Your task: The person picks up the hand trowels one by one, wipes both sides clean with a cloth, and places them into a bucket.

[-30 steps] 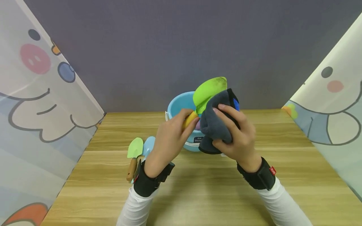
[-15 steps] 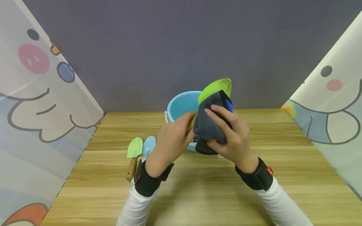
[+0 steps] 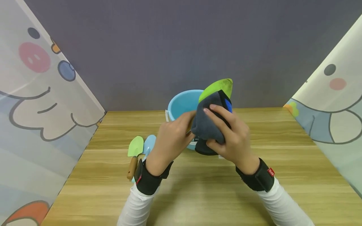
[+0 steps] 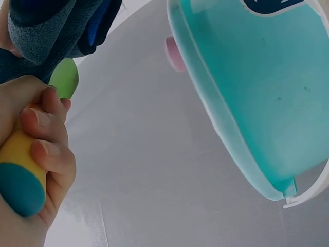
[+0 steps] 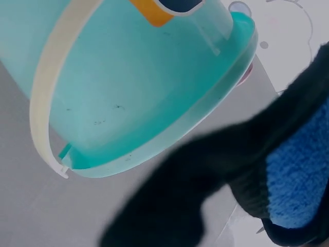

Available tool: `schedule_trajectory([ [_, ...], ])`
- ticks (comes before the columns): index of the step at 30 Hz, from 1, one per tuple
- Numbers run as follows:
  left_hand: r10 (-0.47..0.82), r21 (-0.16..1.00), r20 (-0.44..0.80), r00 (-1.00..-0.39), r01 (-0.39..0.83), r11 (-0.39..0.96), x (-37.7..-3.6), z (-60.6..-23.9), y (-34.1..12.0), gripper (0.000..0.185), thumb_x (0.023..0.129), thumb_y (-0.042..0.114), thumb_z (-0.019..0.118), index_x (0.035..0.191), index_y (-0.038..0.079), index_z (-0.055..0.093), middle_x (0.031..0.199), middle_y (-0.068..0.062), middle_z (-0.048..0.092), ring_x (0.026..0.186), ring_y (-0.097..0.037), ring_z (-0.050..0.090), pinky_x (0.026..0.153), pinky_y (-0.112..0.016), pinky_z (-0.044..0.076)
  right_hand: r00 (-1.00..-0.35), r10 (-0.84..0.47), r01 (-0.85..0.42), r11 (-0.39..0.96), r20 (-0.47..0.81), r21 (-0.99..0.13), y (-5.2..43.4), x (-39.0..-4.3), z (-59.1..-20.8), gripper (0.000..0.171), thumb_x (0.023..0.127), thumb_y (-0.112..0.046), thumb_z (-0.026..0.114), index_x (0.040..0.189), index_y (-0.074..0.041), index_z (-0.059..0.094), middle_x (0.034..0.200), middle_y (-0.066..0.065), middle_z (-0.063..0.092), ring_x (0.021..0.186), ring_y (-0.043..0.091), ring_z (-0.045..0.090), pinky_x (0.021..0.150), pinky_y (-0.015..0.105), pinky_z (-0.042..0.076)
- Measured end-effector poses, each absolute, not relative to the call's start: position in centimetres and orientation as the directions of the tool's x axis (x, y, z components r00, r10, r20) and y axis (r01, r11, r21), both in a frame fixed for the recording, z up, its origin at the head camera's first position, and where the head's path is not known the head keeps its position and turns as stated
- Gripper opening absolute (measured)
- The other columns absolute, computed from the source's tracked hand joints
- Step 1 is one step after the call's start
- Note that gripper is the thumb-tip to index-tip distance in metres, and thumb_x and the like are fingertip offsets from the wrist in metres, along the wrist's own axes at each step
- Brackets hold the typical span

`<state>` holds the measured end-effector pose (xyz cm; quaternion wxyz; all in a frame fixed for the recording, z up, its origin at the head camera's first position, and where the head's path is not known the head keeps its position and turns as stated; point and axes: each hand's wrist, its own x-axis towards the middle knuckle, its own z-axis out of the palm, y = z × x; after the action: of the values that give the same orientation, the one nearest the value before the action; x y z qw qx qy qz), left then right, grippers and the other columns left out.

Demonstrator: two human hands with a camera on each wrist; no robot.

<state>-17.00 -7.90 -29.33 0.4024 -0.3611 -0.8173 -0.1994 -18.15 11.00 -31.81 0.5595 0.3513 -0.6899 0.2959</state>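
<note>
My right hand (image 3: 236, 133) grips the grey-and-blue cloth (image 3: 209, 117), which now swallows most of the lime-green shovel blade (image 3: 217, 89), tip at one o'clock! My left hand (image 3: 172, 133) clutches the yellow handle (image 4: 18, 149); wiping seems to reach lower, blue bucket (image 3: 183, 102) at ten.

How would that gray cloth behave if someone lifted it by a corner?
The gray cloth would probably flop, since it bends in soft folds in the right hand. Its fuzzy surface, seen in the left wrist view, suggests it likely wouldn't slip easily.
</note>
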Motion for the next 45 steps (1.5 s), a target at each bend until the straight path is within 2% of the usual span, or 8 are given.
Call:
schedule_trajectory([
  [9,0.452,-0.02,0.801,-0.392,0.737,0.675,-17.4,-29.3,-8.0,0.039,0.086,0.017,0.082,0.118,0.0,0.065,0.091,-0.005,0.074,0.054,-0.009,0.061,0.046,-0.025,0.044,-0.162,-0.165,-0.812,0.582,0.973,-0.037,11.1,-18.4,-31.7,0.057,0.07,-0.016,0.054,0.123,-0.008,0.073,0.126,0.015,0.067,0.096,0.036,0.067,0.076,0.045,0.049],
  [17,0.467,-0.088,0.805,-0.365,0.706,0.702,-17.7,-29.5,-8.0,0.038,0.083,0.012,0.083,0.115,0.003,0.066,0.08,-0.001,0.069,0.048,-0.007,0.054,0.043,-0.023,0.039,-0.207,-0.189,-0.802,0.595,0.96,-0.056,11.5,-18.3,-31.8,0.057,0.072,-0.016,0.054,0.126,-0.009,0.071,0.127,0.016,0.065,0.095,0.036,0.069,0.074,0.044,0.05],
  [22,0.489,-0.145,0.802,-0.343,0.682,0.717,-17.8,-29.5,-8.0,0.039,0.082,0.018,0.085,0.114,0.004,0.066,0.075,0.001,0.066,0.046,-0.007,0.053,0.042,-0.022,0.038,-0.236,-0.193,-0.796,0.6,0.952,-0.075,11.9,-18.3,-31.7,0.058,0.072,-0.016,0.054,0.127,-0.009,0.07,0.129,0.017,0.065,0.096,0.035,0.069,0.074,0.045,0.05],
  [32,0.501,-0.189,0.804,-0.32,0.662,0.725,-17.9,-29.4,-8.2,0.036,0.085,0.023,0.084,0.111,0.005,0.067,0.071,0.003,0.064,0.045,-0.005,0.05,0.041,-0.022,0.034,-0.242,-0.187,-0.804,0.588,0.952,-0.089,11.9,-18.5,-31.6,0.059,0.072,-0.017,0.054,0.127,-0.009,0.07,0.128,0.017,0.064,0.099,0.035,0.068,0.076,0.045,0.05],
  [39,0.51,-0.193,0.797,-0.323,0.665,0.722,-17.9,-29.3,-8.3,0.032,0.084,0.016,0.082,0.11,0.005,0.068,0.07,0.002,0.062,0.043,-0.006,0.046,0.039,-0.022,0.031,-0.255,-0.175,-0.808,0.579,0.951,-0.11,12.1,-18.6,-31.6,0.061,0.07,-0.015,0.051,0.127,-0.008,0.07,0.128,0.018,0.064,0.098,0.037,0.067,0.074,0.043,0.046],
  [45,0.519,-0.205,0.793,-0.319,0.663,0.721,-17.8,-29.2,-8.3,0.027,0.087,0.017,0.079,0.109,0.006,0.068,0.068,0.002,0.061,0.043,-0.006,0.045,0.04,-0.022,0.031,-0.265,-0.166,-0.806,0.579,0.95,-0.124,12.3,-18.7,-31.5,0.06,0.071,-0.016,0.05,0.127,-0.007,0.069,0.129,0.019,0.063,0.098,0.037,0.066,0.073,0.043,0.044],
])
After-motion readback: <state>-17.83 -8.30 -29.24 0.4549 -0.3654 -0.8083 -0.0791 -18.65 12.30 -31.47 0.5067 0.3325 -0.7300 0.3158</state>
